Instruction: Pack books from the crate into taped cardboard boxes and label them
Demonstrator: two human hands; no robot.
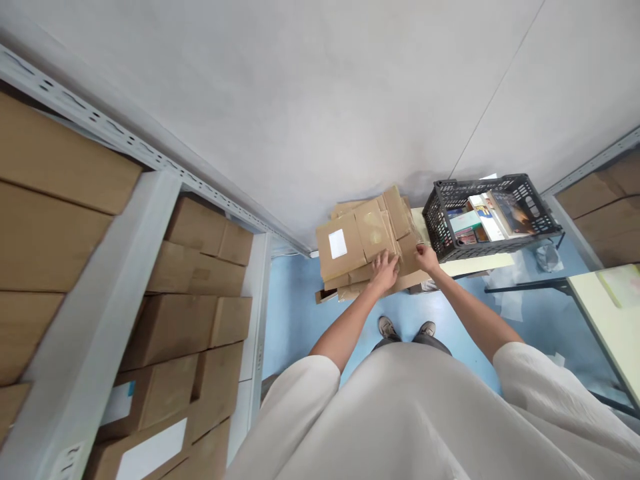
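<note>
A pile of flattened brown cardboard boxes (360,240) lies on a pale table (480,265) in front of me; the top one bears a white label. My left hand (384,272) rests on the near edge of the pile, fingers spread and bent over the cardboard. My right hand (425,257) pinches the right edge of a cardboard sheet in the pile, fingers closed on it. Both arms reach forward from white sleeves.
A black plastic crate (445,223) holding several books stands on the table right of the pile. Metal shelving (95,313) full of brown cartons fills the left; more shelving (600,200) stands at the right. Another pale table (610,320) is at right. Blue floor (290,300) below.
</note>
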